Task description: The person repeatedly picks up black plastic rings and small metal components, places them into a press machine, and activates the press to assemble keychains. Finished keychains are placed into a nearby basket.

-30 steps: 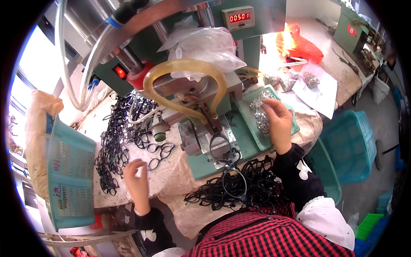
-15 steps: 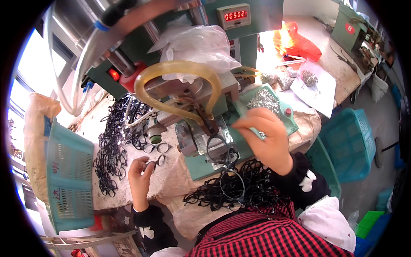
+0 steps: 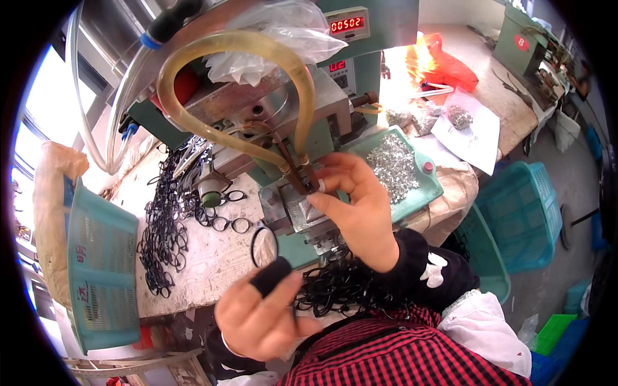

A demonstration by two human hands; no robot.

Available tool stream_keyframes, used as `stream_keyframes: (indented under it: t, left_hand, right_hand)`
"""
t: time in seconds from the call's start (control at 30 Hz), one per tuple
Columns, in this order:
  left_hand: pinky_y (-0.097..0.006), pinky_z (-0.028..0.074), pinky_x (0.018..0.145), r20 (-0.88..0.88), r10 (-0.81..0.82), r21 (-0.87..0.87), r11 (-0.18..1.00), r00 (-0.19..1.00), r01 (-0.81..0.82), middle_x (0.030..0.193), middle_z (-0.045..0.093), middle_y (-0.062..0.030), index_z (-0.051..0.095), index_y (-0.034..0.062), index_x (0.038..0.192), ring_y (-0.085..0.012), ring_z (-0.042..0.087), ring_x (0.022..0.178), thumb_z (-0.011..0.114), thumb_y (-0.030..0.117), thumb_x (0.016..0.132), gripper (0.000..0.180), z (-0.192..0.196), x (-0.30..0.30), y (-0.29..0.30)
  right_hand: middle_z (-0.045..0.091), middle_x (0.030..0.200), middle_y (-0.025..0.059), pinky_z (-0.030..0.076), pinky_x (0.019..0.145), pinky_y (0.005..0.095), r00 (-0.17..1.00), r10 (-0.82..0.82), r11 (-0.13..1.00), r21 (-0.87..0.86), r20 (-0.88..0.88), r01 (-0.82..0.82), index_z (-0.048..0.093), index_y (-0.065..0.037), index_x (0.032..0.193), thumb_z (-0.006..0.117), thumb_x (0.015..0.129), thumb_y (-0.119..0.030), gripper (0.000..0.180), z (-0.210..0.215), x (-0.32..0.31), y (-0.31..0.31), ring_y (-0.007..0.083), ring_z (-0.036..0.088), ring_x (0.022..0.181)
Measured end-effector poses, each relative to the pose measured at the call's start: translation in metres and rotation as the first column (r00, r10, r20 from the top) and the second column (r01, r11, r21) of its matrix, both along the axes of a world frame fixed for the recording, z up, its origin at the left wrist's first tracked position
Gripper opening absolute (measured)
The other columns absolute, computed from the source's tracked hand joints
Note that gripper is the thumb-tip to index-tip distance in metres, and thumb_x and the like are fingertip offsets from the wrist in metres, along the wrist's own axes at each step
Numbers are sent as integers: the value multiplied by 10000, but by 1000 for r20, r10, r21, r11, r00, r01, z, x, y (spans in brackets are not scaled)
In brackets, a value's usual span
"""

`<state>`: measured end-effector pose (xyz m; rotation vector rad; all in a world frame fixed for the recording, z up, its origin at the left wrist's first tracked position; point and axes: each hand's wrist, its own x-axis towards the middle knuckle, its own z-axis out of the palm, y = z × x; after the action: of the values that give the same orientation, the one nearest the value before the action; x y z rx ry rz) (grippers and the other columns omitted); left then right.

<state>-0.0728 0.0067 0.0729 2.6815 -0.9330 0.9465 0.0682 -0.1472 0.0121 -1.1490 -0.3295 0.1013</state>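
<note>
Black ring (image 3: 252, 247) stands at the left hand's fingertips, toward seven o'clock from the middle of my view. Biggest of all, a green press (image 3: 400, 29) fills twelve o'clock above a pale, worn bench (image 3: 209, 257). At eight o'clock I have a turquoise basket (image 3: 106, 276), and at three o'clock a blue basket (image 3: 524, 222). Between two and three o'clock lies a green tray (image 3: 421, 186), with loose silvery bits (image 3: 391, 168) spread over its floor. A yellow hose (image 3: 241, 42) loops across the front of the press. Many black rings (image 3: 161, 238) sprawl on the bench between eight and nine o'clock, and a darker heap (image 3: 347, 283) sits below the press, past five.

Near four o'clock I see the right hand (image 3: 360, 215), thumb and forefinger brought narrow beside the brown prongs (image 3: 295, 174) of the press; I cannot tell whether anything is pinched between them. The left hand (image 3: 261, 318), between six and seven, is blurred by motion; as far as I can make out, its curled fingers hold the ring by a dark end, with the round part standing clear toward twelve.
</note>
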Motion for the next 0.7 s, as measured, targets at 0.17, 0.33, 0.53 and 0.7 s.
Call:
stream_keyframes:
  t: [0.17,0.33,0.53,0.7]
  left_hand:
    - [-405,644,725,28,-146,45,988,989,144,1032,742,-138,472,80,824,-294,714,873,723,366,957,403,-15,31,-31]
    - [-401,636,841,35,-153,74,986,988,150,1035,748,-99,490,108,747,-249,704,841,725,389,956,421,-35,51,-41]
    - [-398,640,837,52,-142,48,989,989,139,1015,750,-100,502,110,714,-235,712,795,742,380,947,430,-38,51,-45]
    - [-405,637,857,83,-149,25,989,985,147,1025,753,-100,548,93,736,-236,719,818,744,382,946,407,-44,53,-45]
  right_hand:
    - [680,1243,143,501,978,328,976,43,977,-212,214,3,597,28,1287,667,866,35,426,0,-8,-28,214,678,1106]
    - [654,1244,231,468,1073,480,776,34,304,-746,630,593,744,-54,1004,758,777,-108,234,-49,60,-73,418,537,1307]
    - [653,1208,165,510,1007,470,656,-6,360,-610,755,706,719,-69,926,769,773,-106,165,-101,75,-102,408,569,1266]
    - [662,1207,115,564,876,393,533,242,478,-578,810,661,676,-65,936,718,788,-60,153,-98,87,-84,304,597,1248]
